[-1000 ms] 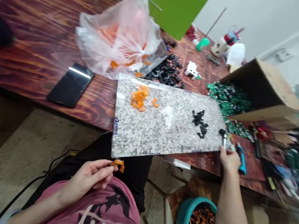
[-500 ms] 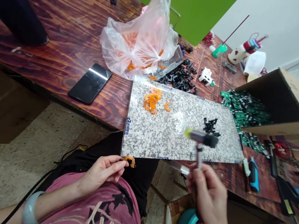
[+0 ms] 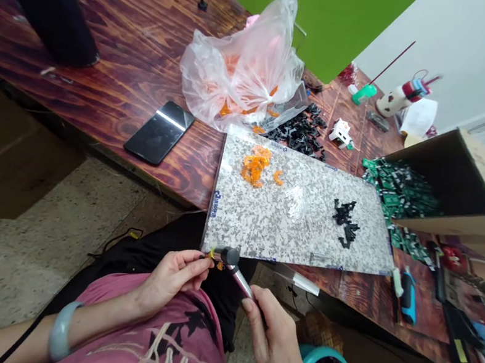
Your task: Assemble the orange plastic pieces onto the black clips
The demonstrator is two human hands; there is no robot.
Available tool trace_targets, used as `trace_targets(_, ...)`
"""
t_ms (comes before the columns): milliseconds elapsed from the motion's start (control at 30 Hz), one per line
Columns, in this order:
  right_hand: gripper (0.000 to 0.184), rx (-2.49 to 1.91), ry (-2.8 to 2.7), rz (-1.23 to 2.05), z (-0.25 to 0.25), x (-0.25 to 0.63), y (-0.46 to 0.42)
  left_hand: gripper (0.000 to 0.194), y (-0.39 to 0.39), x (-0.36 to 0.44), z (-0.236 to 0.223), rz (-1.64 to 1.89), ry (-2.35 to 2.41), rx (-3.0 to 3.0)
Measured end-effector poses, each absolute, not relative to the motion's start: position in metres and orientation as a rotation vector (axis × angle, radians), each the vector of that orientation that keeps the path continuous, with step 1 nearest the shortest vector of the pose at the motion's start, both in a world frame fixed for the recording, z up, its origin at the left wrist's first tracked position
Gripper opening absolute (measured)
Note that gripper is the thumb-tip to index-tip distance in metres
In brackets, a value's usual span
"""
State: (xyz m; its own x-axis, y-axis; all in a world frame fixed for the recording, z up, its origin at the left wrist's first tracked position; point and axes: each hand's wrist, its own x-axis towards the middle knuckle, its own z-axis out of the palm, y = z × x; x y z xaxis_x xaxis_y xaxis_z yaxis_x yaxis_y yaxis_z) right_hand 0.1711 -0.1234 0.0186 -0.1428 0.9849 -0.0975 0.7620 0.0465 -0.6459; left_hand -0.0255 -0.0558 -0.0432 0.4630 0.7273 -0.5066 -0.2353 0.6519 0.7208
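A phone (image 3: 160, 132) lies on the surface (image 3: 112, 93). The left hand (image 3: 177, 273) pinches an orange clip (image 3: 220, 266), partly hidden behind the hammer (image 3: 231, 258), by the slab (image 3: 244, 225). The right hand (image 3: 275, 340) grips the hammer's handle. Black pieces (image 3: 344, 213) lie on the slab.

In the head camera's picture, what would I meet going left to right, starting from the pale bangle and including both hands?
Bangle → left hand → hammer's head → right hand → black pieces → blue tool.
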Motion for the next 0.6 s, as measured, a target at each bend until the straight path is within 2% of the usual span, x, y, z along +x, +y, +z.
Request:
trace_targets(167, 0.021, -1.701, -1.894, 0.518, 0.043, 0.172, -0.134, 0.031, -0.057, -0.025, -0.046, 0.641, 0.896, 0.624)
trace_targets(267, 0.022, -1.615, -1.768, 0.344, 0.039, 0.169, -0.141, 0.032, -0.058, -0.024, -0.046, 0.654, 0.901, 0.603)
trace_targets(467, 0.018, -1.697, -1.897, 0.648, 0.011, 0.163, -0.124, 0.035, -0.056, -0.024, -0.042, 0.634, 0.918, 0.6)
trace_targets(600, 0.018, -1.698, -1.83, 0.519, 0.02, 0.175, -0.115, 0.033, -0.057, -0.025, -0.044, 0.625, 0.929, 0.582)
